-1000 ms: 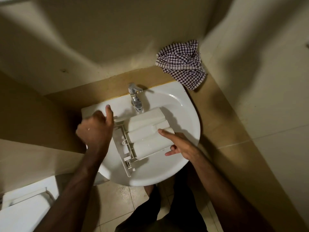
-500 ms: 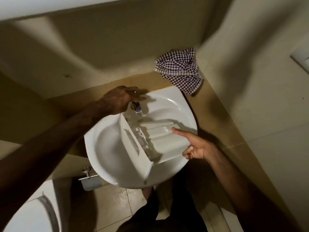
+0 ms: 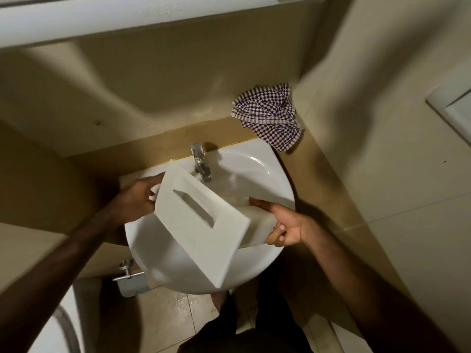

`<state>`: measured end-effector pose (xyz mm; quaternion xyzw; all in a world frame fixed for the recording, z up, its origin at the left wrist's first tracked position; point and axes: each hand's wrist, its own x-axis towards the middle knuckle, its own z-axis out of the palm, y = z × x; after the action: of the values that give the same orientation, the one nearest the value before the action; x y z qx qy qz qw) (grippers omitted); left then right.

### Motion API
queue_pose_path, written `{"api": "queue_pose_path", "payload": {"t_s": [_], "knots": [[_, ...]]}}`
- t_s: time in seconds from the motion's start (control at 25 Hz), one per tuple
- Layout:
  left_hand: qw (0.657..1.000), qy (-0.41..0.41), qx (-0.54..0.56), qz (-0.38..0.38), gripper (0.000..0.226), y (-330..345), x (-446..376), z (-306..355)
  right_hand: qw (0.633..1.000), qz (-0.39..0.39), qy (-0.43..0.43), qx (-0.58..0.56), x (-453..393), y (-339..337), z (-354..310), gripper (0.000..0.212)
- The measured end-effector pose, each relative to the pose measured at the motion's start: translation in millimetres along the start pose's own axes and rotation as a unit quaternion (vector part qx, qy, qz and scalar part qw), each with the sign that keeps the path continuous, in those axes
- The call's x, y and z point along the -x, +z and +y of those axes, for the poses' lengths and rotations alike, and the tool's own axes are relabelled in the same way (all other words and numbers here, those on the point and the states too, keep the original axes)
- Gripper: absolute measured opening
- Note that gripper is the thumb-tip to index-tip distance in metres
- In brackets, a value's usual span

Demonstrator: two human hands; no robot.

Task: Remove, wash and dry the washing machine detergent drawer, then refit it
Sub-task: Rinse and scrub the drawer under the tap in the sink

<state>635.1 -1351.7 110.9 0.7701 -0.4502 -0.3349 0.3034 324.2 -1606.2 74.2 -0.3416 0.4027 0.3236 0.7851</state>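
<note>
both forearms reach in from the bottom of the view toward the round white ceramic washbasin (image 3: 267, 174), the left from about 8 o'clock and the right from about 4 o'clock. the white plastic washing machine detergent drawer (image 3: 201, 222) is held up over the bowl between them, tilted so that its broad flat front panel with the long rectangular handle slot faces the camera and covers most of the basin's middle. the left hand (image 3: 139, 200) is at the panel's 9 o'clock edge, back of the hand upward, fingers curled around that edge so the tips go out of sight behind the plastic; a pale bit of the drawer shows between the fingers. the right hand (image 3: 285, 225) grips the drawer's compartment body at 3 o'clock, thumb laid along the top of it pointing toward 10 o'clock, the other fingers folded underneath with their knuckles showing at the lower edge. the chrome tap (image 3: 200, 161) stands at 12 o'clock on the basin's rim, its spout just beyond the panel's top corner; whether it touches the drawer cannot be told. a crumpled purple-and-white checked cloth (image 3: 267, 115) lies on the tan ledge at the basin's 1 o'clock, in the wall corner. faint raised lettering shows on the white shelf (image 3: 127, 16) across the top, too blurred to read. a metal toilet-roll holder (image 3: 130, 278) hangs below the basin at 7 o'clock.
</note>
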Motion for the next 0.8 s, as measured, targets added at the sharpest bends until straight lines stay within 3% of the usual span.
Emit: {"api": "queue_pose_path", "payload": {"t_s": [0.12,0.16,0.28,0.32,0.4,0.48,0.6,0.8], "knots": [[0.981,-0.023,0.189,-0.042,0.107,5.2,18.9,6.2,0.998,-0.057,0.026,-0.005,-2.9,3.7,-1.0,0.064],[0.964,-0.024,0.259,-0.053,0.094,6.7,25.4,9.9,0.997,-0.071,0.034,-0.014,-0.4,6.4,-0.9,0.06],[0.895,-0.06,0.441,-0.03,0.048,15.3,41.9,21.2,0.998,-0.061,0.015,-0.026,6.6,29.0,-0.2,0.023],[0.87,-0.066,0.489,-0.003,0.022,17.3,45.8,28.6,0.999,-0.029,0.007,-0.04,8.9,39.2,-0.9,0.029],[0.834,-0.07,0.546,0.029,0.036,19.8,45.7,28.3,0.998,0.027,-0.004,-0.056,14.4,59.6,-2.4,0.034],[0.82,-0.079,0.565,0.042,0.011,16.1,46.9,29.5,1.0,0.019,-0.005,-0.014,12.5,72.1,-4.9,0.044],[0.84,-0.057,0.539,0.032,0.062,16.5,40.7,26.3,0.995,-0.068,0.011,0.069,0.7,77.2,-15.1,0.051],[0.879,-0.038,0.465,0.098,0.098,17.7,33.5,29.6,0.986,-0.018,0.006,0.166,-6.4,65.3,-37.5,0.076]]}}
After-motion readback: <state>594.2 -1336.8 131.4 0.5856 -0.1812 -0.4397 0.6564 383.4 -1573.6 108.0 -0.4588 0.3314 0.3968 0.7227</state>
